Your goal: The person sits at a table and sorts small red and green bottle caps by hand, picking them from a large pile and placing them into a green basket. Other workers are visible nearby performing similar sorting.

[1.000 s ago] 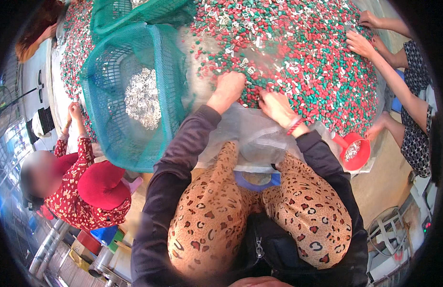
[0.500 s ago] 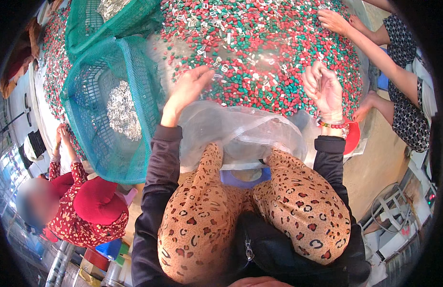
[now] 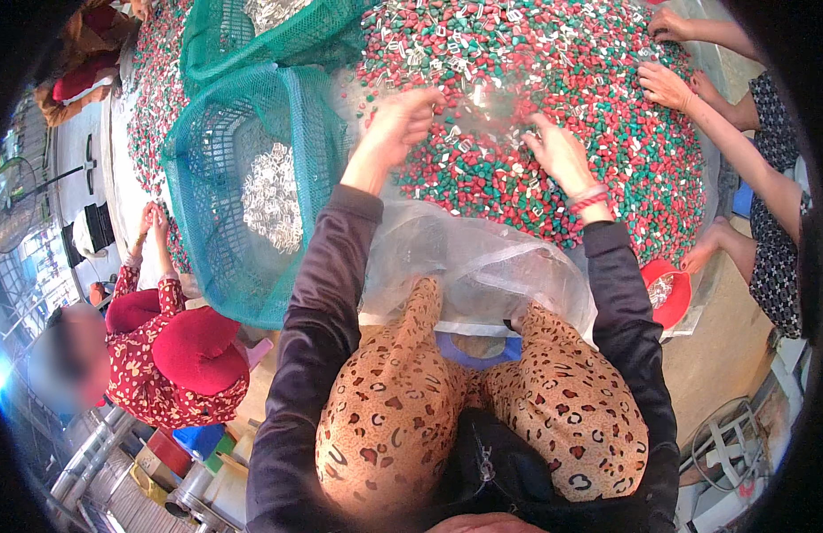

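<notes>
A wide spread of small red and green pebble-like pieces [image 3: 483, 178] lies before me, with pale flat buckle-like pieces [image 3: 462, 142] scattered among them. My left hand [image 3: 401, 126] is over the near left part of the spread, its fingers curled together; what they hold, if anything, is hidden. To its right, my right hand [image 3: 563, 158] reaches palm down over the pieces, thumb and forefinger apart, nothing visible between them. Left of my left arm stands a blue-green mesh-covered basket [image 3: 194, 195] holding a heap of clear buckle-like pieces [image 3: 274, 197].
A second green net basket [image 3: 207, 53] stands behind the first. Near my right forearm sits a red bowl [image 3: 681, 293] with pale pieces inside. A co-worker's hands [image 3: 665, 84] touch the spread's right side; another person [image 3: 189, 364] sits at left. Clear sheeting [image 3: 491, 253] covers my knees.
The view has shifted. My right hand has turned from a raised, curled position to palm down and moved left over the pieces. My left hand has reached farther out, its fingers curling more.
</notes>
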Motion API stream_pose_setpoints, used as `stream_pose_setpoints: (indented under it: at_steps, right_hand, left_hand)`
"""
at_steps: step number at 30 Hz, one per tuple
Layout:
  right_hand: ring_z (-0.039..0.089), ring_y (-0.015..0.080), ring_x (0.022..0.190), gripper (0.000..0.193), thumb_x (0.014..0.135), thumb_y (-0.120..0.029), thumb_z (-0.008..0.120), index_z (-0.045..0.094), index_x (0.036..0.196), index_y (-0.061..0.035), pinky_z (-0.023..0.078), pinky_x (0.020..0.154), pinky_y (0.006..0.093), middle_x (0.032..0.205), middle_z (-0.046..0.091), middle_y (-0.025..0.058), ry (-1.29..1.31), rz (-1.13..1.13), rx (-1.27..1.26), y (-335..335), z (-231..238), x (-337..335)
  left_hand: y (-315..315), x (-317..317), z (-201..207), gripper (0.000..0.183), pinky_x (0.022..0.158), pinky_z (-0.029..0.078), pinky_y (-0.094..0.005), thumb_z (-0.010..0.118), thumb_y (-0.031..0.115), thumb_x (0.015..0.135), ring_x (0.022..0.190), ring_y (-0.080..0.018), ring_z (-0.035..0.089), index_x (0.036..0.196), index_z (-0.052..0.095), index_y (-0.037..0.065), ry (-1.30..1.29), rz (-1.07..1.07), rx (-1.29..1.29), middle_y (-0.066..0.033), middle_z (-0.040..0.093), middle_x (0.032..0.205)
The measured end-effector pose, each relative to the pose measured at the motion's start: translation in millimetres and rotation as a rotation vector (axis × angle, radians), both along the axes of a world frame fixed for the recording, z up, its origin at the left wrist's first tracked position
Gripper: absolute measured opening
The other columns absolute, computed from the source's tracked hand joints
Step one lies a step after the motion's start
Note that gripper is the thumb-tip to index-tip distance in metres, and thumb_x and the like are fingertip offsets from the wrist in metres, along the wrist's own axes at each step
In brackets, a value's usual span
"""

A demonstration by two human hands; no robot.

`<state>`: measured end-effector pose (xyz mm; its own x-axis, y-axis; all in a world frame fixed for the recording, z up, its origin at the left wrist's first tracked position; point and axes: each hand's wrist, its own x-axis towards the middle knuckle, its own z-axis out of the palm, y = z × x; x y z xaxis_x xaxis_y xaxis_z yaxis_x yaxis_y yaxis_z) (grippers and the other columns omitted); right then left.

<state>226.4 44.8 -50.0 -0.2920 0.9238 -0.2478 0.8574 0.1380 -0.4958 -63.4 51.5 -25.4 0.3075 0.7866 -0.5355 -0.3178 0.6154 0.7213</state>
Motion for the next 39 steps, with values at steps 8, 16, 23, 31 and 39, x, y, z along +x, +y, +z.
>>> stream_pose_setpoints:
  at_steps: [8,16,23,31,39]
  right_hand:
    - [0.063,0.0422,0.066,0.012,0.088,-0.013,0.054,0.054,0.089,-0.0006,0.048,0.055,0.0514,0.067,0.060,0.0226,-0.123,0.143,-0.025,-60.7,-6.0,-4.7]
    - [0.065,0.0355,0.073,0.013,0.090,-0.019,0.057,0.061,0.099,-0.0100,0.049,0.062,0.0460,0.072,0.064,0.0162,0.073,-0.183,-0.122,-96.1,31.6,7.2]
    - [0.066,0.0364,0.079,0.020,0.088,-0.021,0.060,0.064,0.102,-0.0072,0.051,0.066,0.0462,0.079,0.067,0.0188,-0.131,-0.252,0.010,-18.3,34.4,57.2]
    - [0.066,0.0371,0.079,0.023,0.083,-0.027,0.065,0.068,0.087,-0.0047,0.052,0.070,0.0474,0.080,0.067,0.0184,-0.149,-0.116,-0.143,6.4,-0.4,56.1]
    - [0.046,0.0040,0.052,0.017,0.087,-0.023,0.064,0.064,0.084,-0.0069,0.034,0.043,0.0227,0.062,0.053,-0.0063,0.712,-0.436,-0.590,-4.3,24.1,57.4]
  left_hand:
    - [-7.6,40.9,-46.0,0.013,0.070,0.056,-0.0424,0.066,0.015,0.078,0.080,-0.0302,0.070,0.081,0.071,0.004,1.612,-0.677,0.594,-0.0144,0.070,0.083]
    - [-15.8,57.4,-54.4,0.006,0.060,0.056,-0.0388,0.066,0.010,0.077,0.074,-0.0269,0.071,0.080,0.068,0.006,1.645,-0.856,0.843,-0.0134,0.070,0.078]
    - [6.9,42.4,-63.9,0.026,0.067,0.055,-0.0441,0.062,0.028,0.081,0.075,-0.0320,0.069,0.083,0.066,0.002,1.584,-0.755,0.714,-0.0160,0.069,0.078]
    - [17.2,37.8,-60.1,0.032,0.074,0.053,-0.0479,0.072,0.027,0.077,0.082,-0.0353,0.068,0.093,0.064,0.001,1.516,-0.769,0.637,-0.0184,0.069,0.084]
    - [13.4,29.0,-45.6,0.026,0.076,0.053,-0.0462,0.060,0.026,0.081,0.084,-0.0338,0.068,0.089,0.065,0.002,1.375,-0.599,0.531,-0.0187,0.068,0.082]
